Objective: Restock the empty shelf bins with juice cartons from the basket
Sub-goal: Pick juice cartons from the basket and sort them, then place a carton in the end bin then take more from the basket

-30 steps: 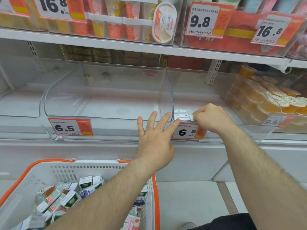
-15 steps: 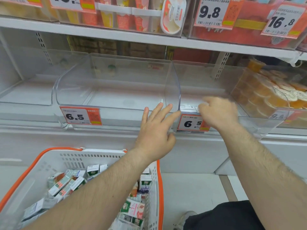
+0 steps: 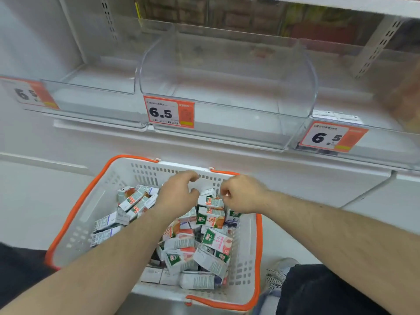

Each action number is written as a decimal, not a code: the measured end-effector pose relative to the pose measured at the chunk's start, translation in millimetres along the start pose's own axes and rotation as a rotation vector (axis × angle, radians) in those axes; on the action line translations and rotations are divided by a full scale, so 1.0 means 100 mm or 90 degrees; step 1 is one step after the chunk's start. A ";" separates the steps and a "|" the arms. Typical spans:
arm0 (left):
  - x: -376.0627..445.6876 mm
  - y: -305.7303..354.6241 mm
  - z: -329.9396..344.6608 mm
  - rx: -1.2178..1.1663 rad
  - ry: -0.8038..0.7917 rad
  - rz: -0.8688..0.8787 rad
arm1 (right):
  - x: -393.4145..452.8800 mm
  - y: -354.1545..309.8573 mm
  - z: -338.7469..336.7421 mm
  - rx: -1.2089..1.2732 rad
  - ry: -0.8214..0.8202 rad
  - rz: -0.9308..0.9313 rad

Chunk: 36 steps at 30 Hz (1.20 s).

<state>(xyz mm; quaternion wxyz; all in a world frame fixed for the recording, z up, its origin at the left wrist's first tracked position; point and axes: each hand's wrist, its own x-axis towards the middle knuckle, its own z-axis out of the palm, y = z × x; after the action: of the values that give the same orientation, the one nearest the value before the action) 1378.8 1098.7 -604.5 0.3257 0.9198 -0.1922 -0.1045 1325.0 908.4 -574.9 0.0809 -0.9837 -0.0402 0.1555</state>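
A white basket with an orange rim stands on the floor below the shelf, holding several small juice cartons piled loosely. My left hand hovers over the far part of the pile, fingers loosely curled, holding nothing. My right hand is beside it with fingers curled tight, just above a white carton lying between the two hands; no grip on it shows. Above, a clear empty shelf bin sits in the middle, with another empty bin to its left.
A third clear bin is at the right. Orange 6.5 price tags hang on the bin fronts. A blurred bin of orange cups is at the right edge. My shoe is beside the basket.
Both hands left the bin front and price tag and dropped down over the basket. The view tilted down and left, so the basket now fills the lower middle.
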 end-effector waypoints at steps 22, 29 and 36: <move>-0.10 -0.79 0.42 0.309 -0.313 -0.121 | 0.19 -0.28 1.42 0.164 -0.287 0.312; 0.09 -0.55 -0.14 -0.252 -0.286 -0.261 | 0.12 -0.18 0.99 0.267 -0.325 0.225; 0.18 -0.09 -0.84 -0.662 -0.243 -0.308 | 0.01 -0.32 0.10 0.379 -0.094 0.139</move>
<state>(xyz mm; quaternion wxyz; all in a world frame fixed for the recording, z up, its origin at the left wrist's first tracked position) 1424.5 1144.6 -547.2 0.6593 0.6227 0.0441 -0.4191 1321.5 941.8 -578.8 0.3450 -0.9013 0.1070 0.2391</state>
